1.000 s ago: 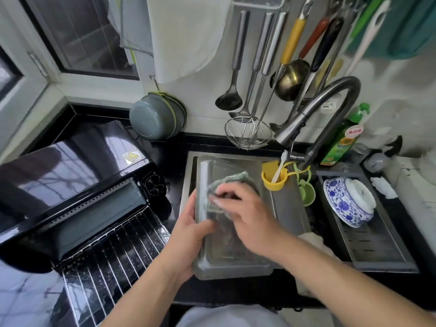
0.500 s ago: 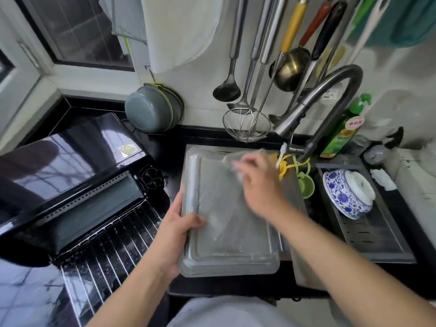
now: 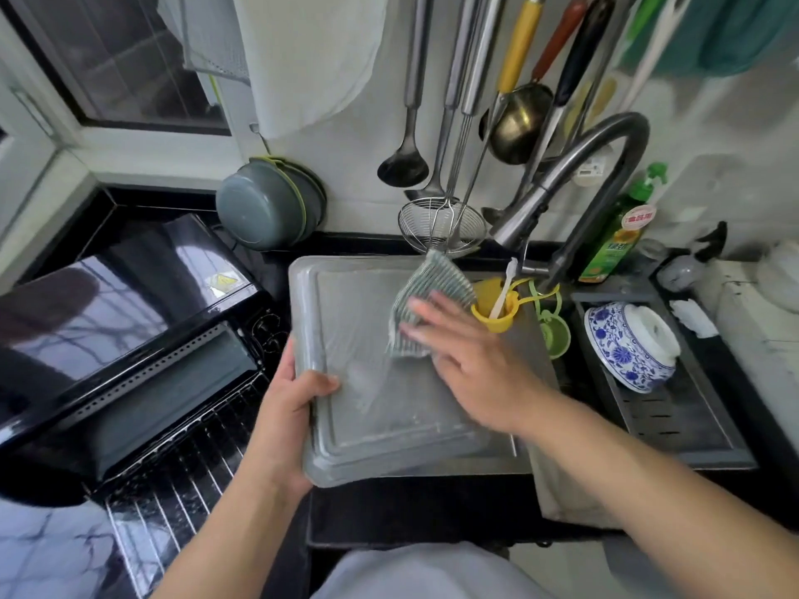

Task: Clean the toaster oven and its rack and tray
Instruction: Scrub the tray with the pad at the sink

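Tray (image 3: 389, 382) over the sink (image 3: 497, 462), right of the toaster oven (image 3: 129, 339) | stiff, wet, likely slippery | your left hand (image 3: 287, 419) clamps its left rim | your right hand (image 3: 471, 361) presses cloth (image 3: 426, 304) flat-fingered | hold rims, not the face.

tray (image 3: 389, 408): dull grey metal, wet | cloth (image 3: 426, 296): ribbed fabric | toaster oven (image 3: 108, 304): glossy black | rack (image 3: 173, 482): metal wire

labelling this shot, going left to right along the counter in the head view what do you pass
toaster oven → left hand on the tray's edge → tray → scrubbing cloth under the right hand → yellow cup → blue and white bowl
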Demonstrator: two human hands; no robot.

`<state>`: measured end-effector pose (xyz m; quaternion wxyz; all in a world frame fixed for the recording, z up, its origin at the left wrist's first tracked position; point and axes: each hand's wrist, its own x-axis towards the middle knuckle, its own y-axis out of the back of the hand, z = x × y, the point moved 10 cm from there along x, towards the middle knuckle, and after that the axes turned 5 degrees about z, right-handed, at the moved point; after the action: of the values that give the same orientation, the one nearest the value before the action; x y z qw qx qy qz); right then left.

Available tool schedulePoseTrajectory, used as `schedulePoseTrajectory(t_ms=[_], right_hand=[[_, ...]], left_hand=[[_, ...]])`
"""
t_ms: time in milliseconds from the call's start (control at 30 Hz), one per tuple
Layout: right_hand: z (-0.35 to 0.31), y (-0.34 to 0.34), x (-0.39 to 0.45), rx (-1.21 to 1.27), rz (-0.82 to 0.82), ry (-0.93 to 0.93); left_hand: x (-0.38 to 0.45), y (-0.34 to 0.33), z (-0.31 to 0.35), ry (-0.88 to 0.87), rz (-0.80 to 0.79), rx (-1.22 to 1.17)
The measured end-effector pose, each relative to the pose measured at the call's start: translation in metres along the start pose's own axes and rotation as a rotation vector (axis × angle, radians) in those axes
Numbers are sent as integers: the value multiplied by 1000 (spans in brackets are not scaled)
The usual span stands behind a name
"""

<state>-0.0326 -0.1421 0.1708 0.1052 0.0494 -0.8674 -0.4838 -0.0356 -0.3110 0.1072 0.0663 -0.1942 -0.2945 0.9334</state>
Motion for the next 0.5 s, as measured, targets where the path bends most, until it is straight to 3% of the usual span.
schedulePoseTrajectory(t_ms=[133, 300, 433, 500], right_hand=[[-47, -38, -64, 5, -154, 217], [14, -16, 13, -96, -57, -106], [-65, -46, -46, -52, -174, 270], [-62, -40, -17, -52, -136, 268]], left_hand=[[8, 15, 5, 3, 88, -48], [1, -6, -20, 80, 82, -34], [0, -4, -38, 244, 123, -133], [-1, -11, -42, 258, 108, -148]])
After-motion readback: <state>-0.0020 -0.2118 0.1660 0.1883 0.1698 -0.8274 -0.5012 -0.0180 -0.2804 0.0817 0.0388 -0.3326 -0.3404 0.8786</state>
